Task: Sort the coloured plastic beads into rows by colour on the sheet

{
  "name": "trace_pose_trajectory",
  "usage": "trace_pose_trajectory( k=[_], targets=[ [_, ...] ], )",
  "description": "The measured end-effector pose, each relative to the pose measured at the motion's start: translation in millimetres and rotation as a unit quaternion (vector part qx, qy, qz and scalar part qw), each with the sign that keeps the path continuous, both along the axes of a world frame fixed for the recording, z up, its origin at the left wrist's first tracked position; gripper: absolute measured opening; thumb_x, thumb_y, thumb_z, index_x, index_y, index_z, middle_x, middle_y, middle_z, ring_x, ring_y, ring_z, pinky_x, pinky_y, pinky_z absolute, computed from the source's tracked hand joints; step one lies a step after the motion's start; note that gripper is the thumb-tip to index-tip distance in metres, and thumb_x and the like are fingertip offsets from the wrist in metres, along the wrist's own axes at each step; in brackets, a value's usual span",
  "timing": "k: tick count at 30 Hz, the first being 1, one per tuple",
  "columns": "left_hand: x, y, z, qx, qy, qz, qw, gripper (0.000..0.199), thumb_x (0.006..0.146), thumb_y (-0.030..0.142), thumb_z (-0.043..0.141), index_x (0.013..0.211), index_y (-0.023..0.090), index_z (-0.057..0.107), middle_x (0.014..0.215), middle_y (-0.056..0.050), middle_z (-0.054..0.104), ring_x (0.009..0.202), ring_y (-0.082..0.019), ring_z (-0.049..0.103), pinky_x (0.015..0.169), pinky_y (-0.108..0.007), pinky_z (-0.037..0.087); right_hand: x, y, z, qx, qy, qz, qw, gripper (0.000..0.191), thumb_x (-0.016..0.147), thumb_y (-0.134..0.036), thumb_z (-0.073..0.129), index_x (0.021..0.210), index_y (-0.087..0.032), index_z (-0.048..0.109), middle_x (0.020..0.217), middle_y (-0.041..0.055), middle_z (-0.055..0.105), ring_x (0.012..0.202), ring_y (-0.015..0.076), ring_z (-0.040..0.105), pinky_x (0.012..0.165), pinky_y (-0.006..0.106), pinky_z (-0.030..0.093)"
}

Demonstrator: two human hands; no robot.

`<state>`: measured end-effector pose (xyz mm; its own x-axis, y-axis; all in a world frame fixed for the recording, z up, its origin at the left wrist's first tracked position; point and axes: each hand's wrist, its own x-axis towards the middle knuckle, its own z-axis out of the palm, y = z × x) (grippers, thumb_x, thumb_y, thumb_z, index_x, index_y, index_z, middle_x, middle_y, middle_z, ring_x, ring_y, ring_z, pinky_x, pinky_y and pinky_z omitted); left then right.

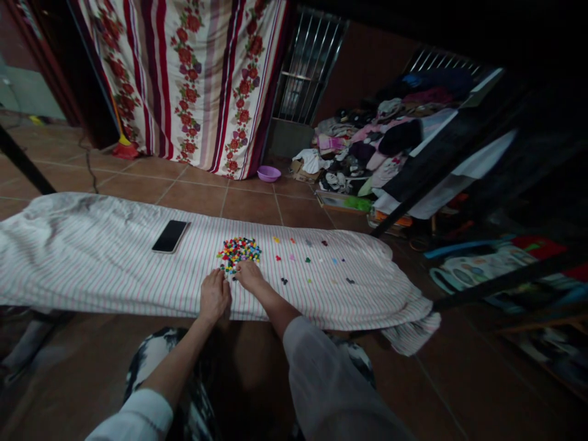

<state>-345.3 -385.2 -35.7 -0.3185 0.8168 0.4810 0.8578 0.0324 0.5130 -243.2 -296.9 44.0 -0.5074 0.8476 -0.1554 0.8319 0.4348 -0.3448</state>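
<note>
A heap of small multicoloured plastic pieces [239,250] lies on a striped cloth [124,269]; their exact kind is too small to make out. My left hand [215,294] rests at the heap's near left edge, fingers stretched forward and touching the cloth. At the near right edge, my right hand [249,275] has its fingers drawn together against the pieces, and what they pinch is hidden. To the right, little single-colour groups sit apart in rough rows, among them yellow pieces [276,239], red pieces [278,258], green pieces [307,260] and black pieces [284,281].
A dark-screened phone [171,236] lies left of the heap. Beyond the cloth are a tiled floor [202,190], a purple basin [269,174], a floral curtain [188,86] and a red broom [125,149]. A clothes pile [362,147] and dark metal bars [413,205] stand at right.
</note>
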Motion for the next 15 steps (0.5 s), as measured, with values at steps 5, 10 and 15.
trace_pose_trajectory(
  k=[5,10,15],
  targets=[
    [2,0,0.5,-0.013,-0.002,0.009,1.000,0.038,0.090,0.027,0.030,0.114,0.011,0.056,0.119,-0.017,0.060,0.117,-0.026,0.052,0.101,-0.046,0.041,-7,-1,3.4,0.001,-0.048,0.016,0.999,0.023,0.082,-0.013,0.053,0.100,-0.013,0.068,0.110,0.0150,0.065,0.104,0.0208,0.059,0.083,0.028,0.044],
    [2,0,1.1,-0.010,0.009,0.011,1.000,0.037,0.090,0.026,0.030,0.113,0.012,0.056,0.119,-0.016,0.060,0.116,-0.026,0.052,0.100,-0.045,0.041,-3,5,-4.8,-0.004,0.038,-0.010,0.999,0.018,0.078,-0.017,0.057,0.092,-0.017,0.068,0.100,0.0086,0.069,0.095,0.0186,0.062,0.079,0.026,0.045],
    [3,-1,2.1,-0.018,0.037,0.016,0.999,0.037,0.089,0.025,0.032,0.112,0.011,0.057,0.120,-0.017,0.060,0.118,-0.026,0.051,0.101,-0.044,0.041,11,16,-19.0,-0.041,0.152,-0.090,0.983,0.015,0.075,-0.020,0.058,0.088,-0.021,0.066,0.084,-0.0004,0.069,0.077,0.0136,0.062,0.069,0.023,0.045]
  ],
)
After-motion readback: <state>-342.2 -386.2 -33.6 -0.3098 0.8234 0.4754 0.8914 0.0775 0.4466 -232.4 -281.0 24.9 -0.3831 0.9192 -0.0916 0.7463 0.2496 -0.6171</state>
